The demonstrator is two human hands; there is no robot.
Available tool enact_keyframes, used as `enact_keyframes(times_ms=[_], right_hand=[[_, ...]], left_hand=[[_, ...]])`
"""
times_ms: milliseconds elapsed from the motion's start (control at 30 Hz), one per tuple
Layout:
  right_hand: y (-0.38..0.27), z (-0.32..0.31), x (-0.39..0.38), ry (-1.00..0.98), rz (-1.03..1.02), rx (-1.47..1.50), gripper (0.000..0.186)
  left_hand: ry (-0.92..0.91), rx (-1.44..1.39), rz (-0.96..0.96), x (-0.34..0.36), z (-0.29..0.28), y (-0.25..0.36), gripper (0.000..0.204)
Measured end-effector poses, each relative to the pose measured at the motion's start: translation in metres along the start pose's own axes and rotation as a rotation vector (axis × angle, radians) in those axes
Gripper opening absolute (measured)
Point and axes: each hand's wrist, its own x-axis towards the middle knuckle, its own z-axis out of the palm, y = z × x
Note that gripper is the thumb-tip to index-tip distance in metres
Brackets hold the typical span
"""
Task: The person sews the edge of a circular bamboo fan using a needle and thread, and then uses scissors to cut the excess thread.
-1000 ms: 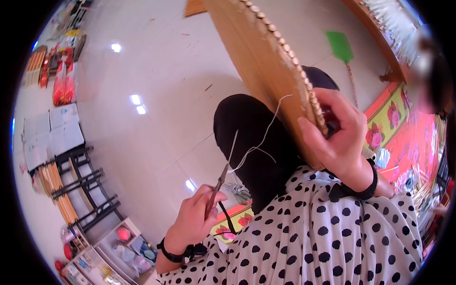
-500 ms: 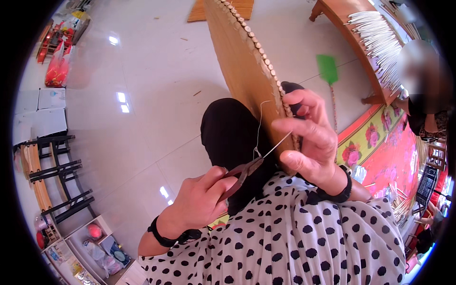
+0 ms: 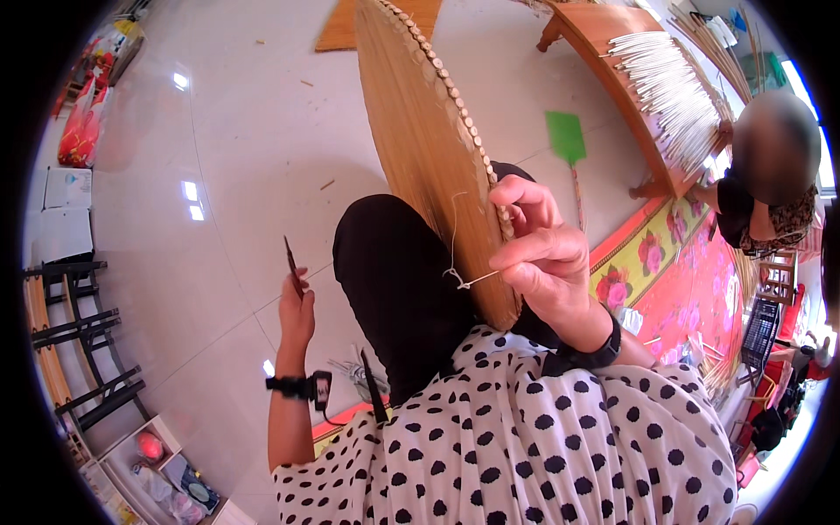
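A tan board (image 3: 411, 149), edged with small round wooden discs (image 3: 459, 105), stands slanted above my black-clad knee (image 3: 376, 271). My right hand (image 3: 547, 254) grips its near edge and pinches a thin needle (image 3: 481, 278) between thumb and finger. Pale thread (image 3: 452, 241) is looped at the needle's left end and trails up over the board. Out to the left, away from the board, my left hand (image 3: 297, 311) is closed on a dark, slim metal tool (image 3: 291, 261), probably pliers or scissors, pointing upward.
A wooden bench (image 3: 630, 105) bears several white rods; a co-worker (image 3: 757, 210) is beside it. Below lies a floral mat (image 3: 665, 289). A green swatter (image 3: 566, 136) and wooden panel (image 3: 350, 26) lie on the floor. Folded stands (image 3: 74, 332) and a storage box (image 3: 149, 472) line the left.
My left hand has moved left, away from the needle, with the tool. My right finger and thumb have closed on the needle, which the tool was gripping. The board appears farther left.
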Motion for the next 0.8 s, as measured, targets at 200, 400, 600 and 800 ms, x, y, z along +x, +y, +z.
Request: enact_keyframes(times_ms=[200,400,600,800], right_hand=[[0.006,-0.003,-0.003,-0.024,0.042,0.032,0.015],[0.003,-0.003,-0.005,-0.014,0.082,0.017,0.014],[0.002,-0.009,-0.008,-0.003,0.101,0.051,0.013],[0.003,-0.005,-0.007,0.016,0.095,0.050,0.013]], left_hand=[[-0.249,0.586,-0.430,-0.012,0.084,-0.166,0.036],[-0.320,0.529,-0.384,-0.024,0.159,-0.208,0.043],[-0.328,0.542,-0.235,0.022,0.152,-0.270,0.042],[0.480,0.004,0.127,0.084,0.017,0.014,0.023]])
